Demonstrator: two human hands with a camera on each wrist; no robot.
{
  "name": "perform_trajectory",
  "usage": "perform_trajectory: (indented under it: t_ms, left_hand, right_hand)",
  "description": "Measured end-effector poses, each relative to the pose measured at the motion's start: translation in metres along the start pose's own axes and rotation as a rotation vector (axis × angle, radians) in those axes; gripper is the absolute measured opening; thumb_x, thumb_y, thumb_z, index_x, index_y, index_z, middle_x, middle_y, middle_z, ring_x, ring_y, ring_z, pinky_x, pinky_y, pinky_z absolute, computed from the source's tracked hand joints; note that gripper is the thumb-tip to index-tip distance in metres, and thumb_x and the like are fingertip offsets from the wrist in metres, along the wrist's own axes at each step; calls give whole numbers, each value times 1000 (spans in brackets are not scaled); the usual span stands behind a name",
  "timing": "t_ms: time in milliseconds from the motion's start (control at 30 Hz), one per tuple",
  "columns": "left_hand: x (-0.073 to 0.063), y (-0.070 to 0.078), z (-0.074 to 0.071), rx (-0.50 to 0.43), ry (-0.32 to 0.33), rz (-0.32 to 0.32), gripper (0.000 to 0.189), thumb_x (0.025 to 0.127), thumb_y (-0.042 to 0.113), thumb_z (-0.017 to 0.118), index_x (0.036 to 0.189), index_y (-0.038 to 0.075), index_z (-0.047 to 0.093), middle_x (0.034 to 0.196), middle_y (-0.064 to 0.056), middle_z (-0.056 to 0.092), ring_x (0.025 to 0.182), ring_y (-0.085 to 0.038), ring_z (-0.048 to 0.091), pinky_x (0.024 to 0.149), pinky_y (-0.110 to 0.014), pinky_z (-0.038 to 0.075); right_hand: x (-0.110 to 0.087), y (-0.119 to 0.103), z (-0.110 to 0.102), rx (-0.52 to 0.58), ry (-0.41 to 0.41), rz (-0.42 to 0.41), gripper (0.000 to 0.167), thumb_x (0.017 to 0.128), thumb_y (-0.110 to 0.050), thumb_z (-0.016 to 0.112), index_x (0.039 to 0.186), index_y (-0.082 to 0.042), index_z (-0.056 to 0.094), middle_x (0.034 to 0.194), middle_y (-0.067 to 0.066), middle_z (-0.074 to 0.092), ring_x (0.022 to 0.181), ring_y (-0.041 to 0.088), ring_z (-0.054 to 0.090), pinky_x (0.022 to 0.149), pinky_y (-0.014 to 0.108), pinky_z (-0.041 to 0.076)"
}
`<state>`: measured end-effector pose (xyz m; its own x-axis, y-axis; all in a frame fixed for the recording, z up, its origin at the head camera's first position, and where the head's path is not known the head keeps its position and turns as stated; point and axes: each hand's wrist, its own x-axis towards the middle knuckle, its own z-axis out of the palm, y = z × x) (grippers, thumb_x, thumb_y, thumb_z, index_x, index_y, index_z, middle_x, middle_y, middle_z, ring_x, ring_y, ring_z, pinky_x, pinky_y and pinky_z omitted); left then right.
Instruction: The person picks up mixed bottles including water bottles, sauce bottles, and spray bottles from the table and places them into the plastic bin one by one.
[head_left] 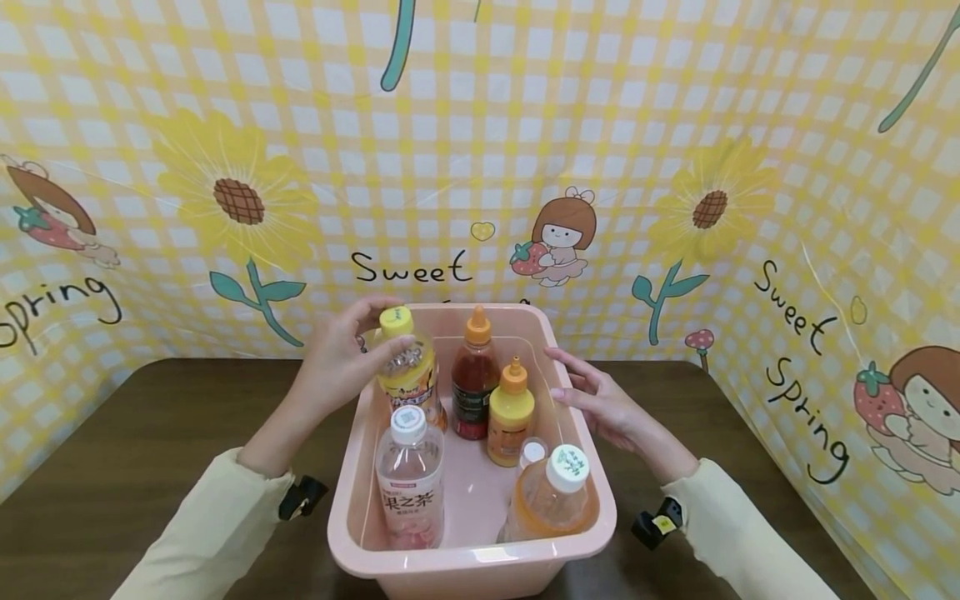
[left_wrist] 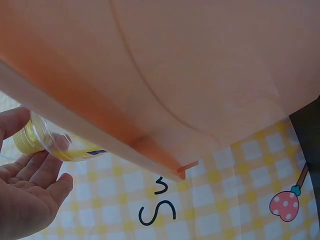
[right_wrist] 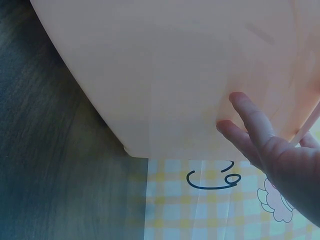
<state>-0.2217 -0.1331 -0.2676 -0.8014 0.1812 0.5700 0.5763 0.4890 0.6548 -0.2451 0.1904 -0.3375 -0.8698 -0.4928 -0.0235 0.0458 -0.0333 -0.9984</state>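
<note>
A pink plastic tub stands on the table with several bottles in it. My left hand holds a clear bottle with a yellow cap near its neck, at the tub's back left; in the left wrist view the thumb and fingers lie around its top. My right hand rests on the tub's right rim, two fairly straight fingers against the outer wall. Inside the tub are a dark red sauce bottle, a yellow squeeze bottle, a pink-labelled drink bottle and an orange-banded bottle with a white cap.
A small white cap shows beside the orange-banded bottle. Under the tub lies a dark wooden table. A yellow checked cloth with flowers and cartoon figures hangs behind and at the sides.
</note>
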Motion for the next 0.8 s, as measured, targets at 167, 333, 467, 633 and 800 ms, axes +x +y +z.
perform_trajectory:
  t_ms: [167, 333, 467, 633, 800]
  left_hand:
    - [-2, -4, 3, -7, -12, -14, 40, 79, 7, 70, 115, -2, 55, 107, -19, 62, 99, -32, 59, 85, -45, 47]
    - [-4, -8, 6, 8, -20, -21, 41, 78, 8, 71, 115, -2, 56, 107, -19, 63, 99, -34, 59, 84, -45, 48]
    - [-5, -11, 7, 16, -32, -23, 41, 78, 7, 71, 114, -3, 56, 108, -19, 63, 99, -35, 60, 83, -46, 49]
    - [-6, -14, 9, 12, -42, -32, 41, 78, 7, 71, 114, -3, 56, 109, -20, 62, 100, -37, 59, 84, -48, 47]
    - [-7, -16, 10, 28, -60, -63, 41, 78, 9, 72, 114, -1, 56, 110, -19, 62, 102, -36, 58, 85, -46, 47]
  right_hand:
    - [1, 1, -1, -9, -5, -4, 70, 88, -13, 57, 146, -12, 17, 138, 33, 22, 115, 43, 44, 81, 47, 48]
    - [0, 2, -2, -33, -38, -38, 76, 86, -24, 63, 146, -14, 17, 137, 34, 22, 113, 39, 48, 80, 47, 48]
    - [0, 2, -3, -46, -62, -63, 73, 86, -27, 62, 145, -18, 21, 135, 33, 23, 112, 35, 50, 80, 47, 48]
    - [0, 2, -3, -31, -28, -34, 77, 85, -24, 63, 146, -14, 17, 137, 33, 22, 115, 41, 46, 81, 47, 48]
    - [0, 1, -1, -10, -13, -18, 70, 89, -13, 56, 146, -12, 15, 138, 32, 22, 115, 43, 45, 81, 47, 48]
